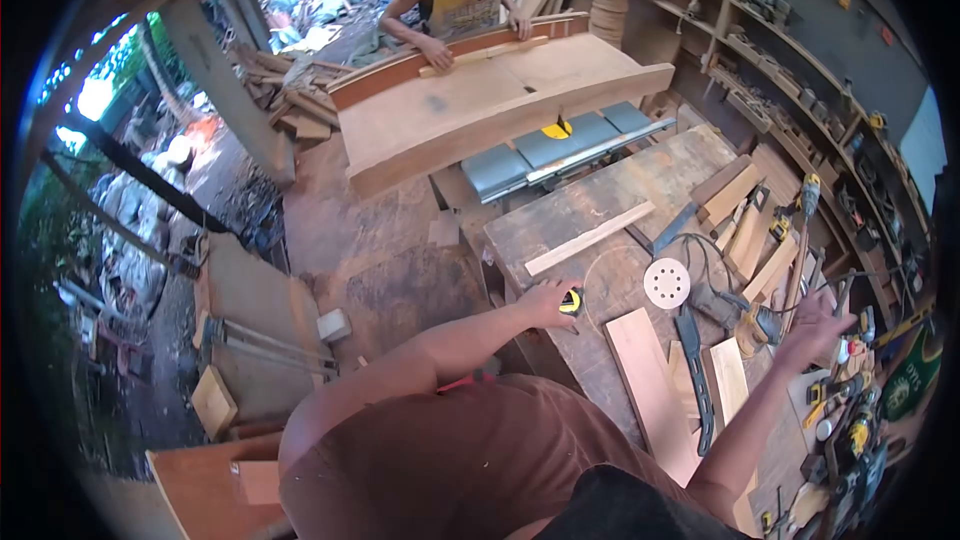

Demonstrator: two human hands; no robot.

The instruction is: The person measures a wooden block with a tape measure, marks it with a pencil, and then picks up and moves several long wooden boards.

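My left hand (545, 304) is closed around a yellow and black tape measure (570, 302) at the near left edge of the workbench (560, 230). Stretched out to the right, my right hand (812, 332) has its fingers apart beside dark, thin tools at the bench's right side; whether it touches one is hard to make out. Between my hands lie a round sanding disc (666, 283) with holes, a corded power tool (722, 306), a long black slotted bar (692, 380) and a pale board (650, 390). A narrow wood strip (590, 238) rests farther up the bench.
Across from me a person (465, 0) handles a wood strip on a large panel (480, 105). A table saw (560, 148) stands beyond my bench. Shelves (780, 60) with tools line the right wall. Drills (858, 435) and wood offcuts (770, 270) crowd the right side.
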